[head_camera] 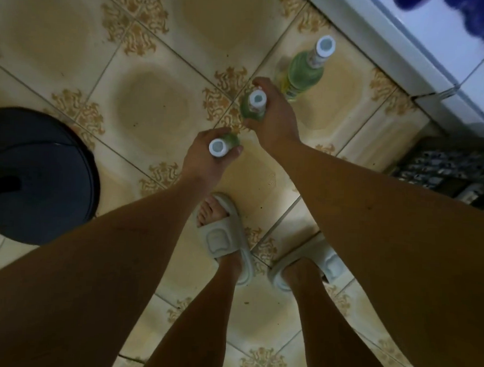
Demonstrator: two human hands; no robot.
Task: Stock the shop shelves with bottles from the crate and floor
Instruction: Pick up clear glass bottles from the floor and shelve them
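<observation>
I look straight down at a tiled floor. My left hand (206,156) grips a green bottle (229,140) with a white cap, held upright by its neck. My right hand (277,115) grips a second green bottle (251,111), also white-capped and upright. A third green bottle (304,71) with a white cap stands alone on the floor just beyond my right hand, apart from it. Whether the held bottles touch the floor cannot be told.
A dark round stool or bin (38,174) stands at the left. A white shelf base or cabinet (407,52) runs along the upper right. A dark crate (452,170) sits at the right edge. My feet in pale slides (224,238) stand below the hands.
</observation>
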